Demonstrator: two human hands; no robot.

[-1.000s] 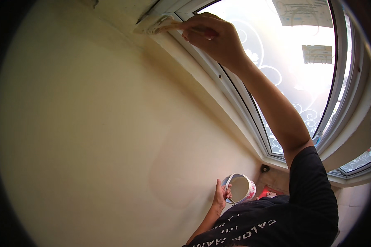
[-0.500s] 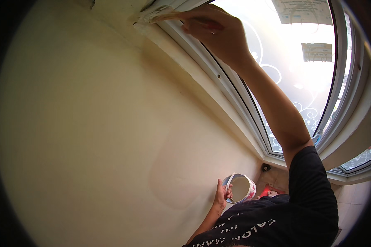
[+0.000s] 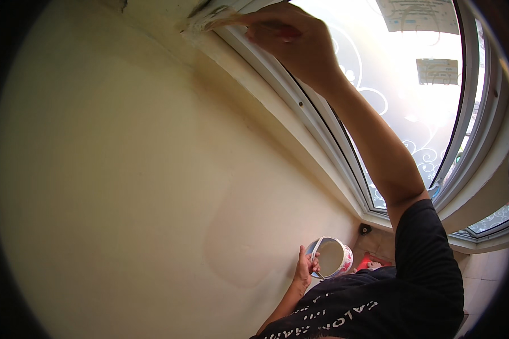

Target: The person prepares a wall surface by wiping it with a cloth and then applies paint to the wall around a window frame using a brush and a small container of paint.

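High up at the window's edge, my right hand [image 3: 300, 45] is closed round a paintbrush [image 3: 218, 21]. Its pale bristles press into the corner where the wall strip meets the window frame, and a bit of red shows between my fingers. Wet-looking whitish paint lies around the bristles. Low down by my body, my left hand [image 3: 304, 268] grips the white handle of a small paint bucket [image 3: 348, 264]. The bucket has a white side with red patterning and is tilted, with pale paint inside.
A cream wall [image 3: 124, 169] fills the left side, with a damp-looking patch low on it. The metal window frame [image 3: 301, 104] runs diagonally beside frosted glass [image 3: 373, 68] with swirl patterns. Near my feet are a red thing [image 3: 381, 262] and a small round black object [image 3: 365, 229].
My right hand and the paintbrush have shifted very slightly up and to the left along the corner. My left hand still holds the bucket in nearly the same place.
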